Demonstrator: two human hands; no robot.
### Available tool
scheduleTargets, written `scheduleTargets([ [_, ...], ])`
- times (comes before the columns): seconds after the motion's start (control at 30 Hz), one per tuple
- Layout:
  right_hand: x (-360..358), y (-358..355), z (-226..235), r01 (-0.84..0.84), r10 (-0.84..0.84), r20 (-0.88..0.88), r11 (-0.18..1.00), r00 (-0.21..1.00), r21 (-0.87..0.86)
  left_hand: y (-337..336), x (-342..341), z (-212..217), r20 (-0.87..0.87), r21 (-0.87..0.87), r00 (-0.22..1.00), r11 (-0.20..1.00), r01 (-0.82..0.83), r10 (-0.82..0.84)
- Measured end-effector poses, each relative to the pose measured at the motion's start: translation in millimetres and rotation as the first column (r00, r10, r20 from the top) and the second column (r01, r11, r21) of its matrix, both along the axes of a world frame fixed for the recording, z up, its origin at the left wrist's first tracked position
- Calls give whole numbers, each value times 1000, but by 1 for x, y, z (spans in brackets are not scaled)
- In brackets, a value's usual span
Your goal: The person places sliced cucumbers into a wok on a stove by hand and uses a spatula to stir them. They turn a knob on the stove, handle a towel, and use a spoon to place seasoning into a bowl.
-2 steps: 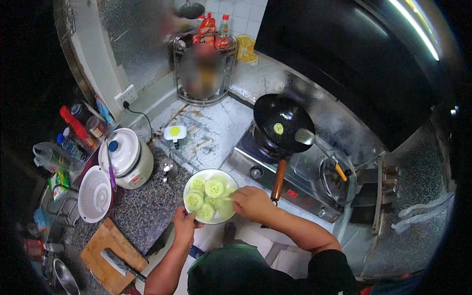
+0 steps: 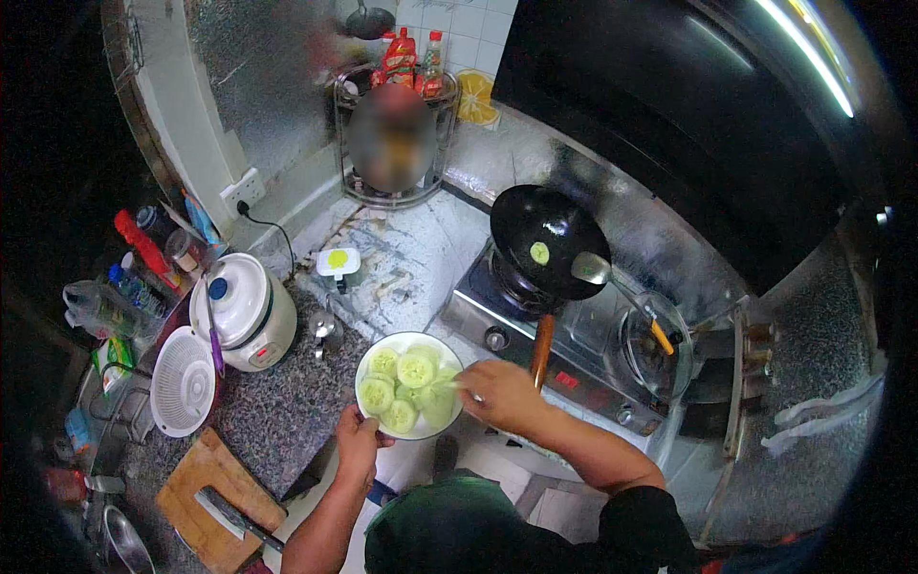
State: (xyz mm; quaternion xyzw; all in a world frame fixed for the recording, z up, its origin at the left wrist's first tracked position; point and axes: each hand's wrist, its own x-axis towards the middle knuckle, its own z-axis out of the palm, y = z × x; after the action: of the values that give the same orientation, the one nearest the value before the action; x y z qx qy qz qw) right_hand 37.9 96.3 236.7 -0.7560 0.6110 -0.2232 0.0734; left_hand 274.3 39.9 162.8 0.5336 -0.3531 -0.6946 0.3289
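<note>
A white plate (image 2: 367, 420) with several pale green cucumber slices (image 2: 415, 369) is held over the counter's front edge. My left hand (image 2: 358, 442) is closed on its lower left rim, thumb on top. At the plate's right side my right hand (image 2: 499, 394) pinches a thin pale cucumber slice, seen edge-on and partly hidden by the fingers. In the black wok (image 2: 524, 222) on the stove, a single cucumber slice (image 2: 539, 253) lies near the middle. A spatula (image 2: 592, 269) with a yellow-ended handle rests across the wok's right rim.
The wok's wooden handle (image 2: 542, 349) points toward my right forearm. A glass lid (image 2: 651, 356) lies on the gas stove (image 2: 475, 321). To the left stand a rice cooker (image 2: 275, 323), a white colander (image 2: 182, 383) and a cutting board (image 2: 191, 480) bearing a knife (image 2: 222, 513).
My right hand has shifted slightly to the right, with the pinched slice at the plate's edge. The left hand and plate stay nearly where they were.
</note>
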Motion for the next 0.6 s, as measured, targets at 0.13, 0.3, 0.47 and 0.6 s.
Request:
scheduleTargets([
  [0.13, -87, -11, 42, 348, -361, -103, 929, 927, -124, 2, -3, -5, 8, 0, 999, 999, -49, 49],
  [0.3, -184, -41, 15, 555, -579, -309, 814, 754, -172, 2, -16, -10, -18, 9, 998, 998, -65, 65],
  [0.47, -198, -42, 7, 461, -497, -250, 866, 831, -192, 4, -16, -4, -35, 5, 995, 996, -89, 89],
  [0.6, -164, -20, 54, 508, -539, -25, 807, 842, -301, 4, -7, -12, -26, -16, 997, 997, -72, 72],
])
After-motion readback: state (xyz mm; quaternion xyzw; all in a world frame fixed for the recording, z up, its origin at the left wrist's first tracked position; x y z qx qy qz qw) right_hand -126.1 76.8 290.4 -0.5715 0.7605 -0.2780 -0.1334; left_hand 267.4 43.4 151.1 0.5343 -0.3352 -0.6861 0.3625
